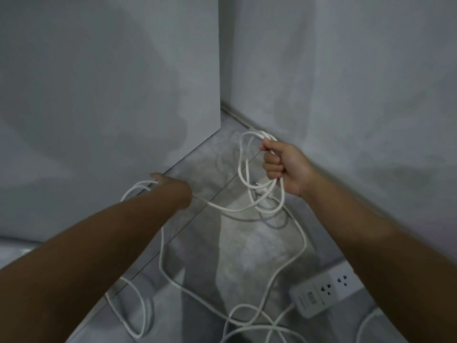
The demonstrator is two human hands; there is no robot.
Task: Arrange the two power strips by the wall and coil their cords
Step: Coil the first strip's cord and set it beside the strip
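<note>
**Cord [239, 167] part-coiled, slack still loose**

Left hand [170, 188], far left of and beyond the power strip [324, 290], reaches cord loops at the wall foot. Its fingers are hidden, so its grip cannot be told. Right hand [282, 167], above the strip, has its fingers clenched round several hanging loops. Left of the strip, slack crosses itself on the floor. Probable hazard: pulling tightens these crossings into knots or drags the strip.

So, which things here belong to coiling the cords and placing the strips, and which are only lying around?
Job: white round cord, loops gripped by the right hand, rest loose below; white rectangular plastic power strip; left hand reaching low.
Not the job: thin grey strip at the foot of the grey wall; tall grey panel.
</note>
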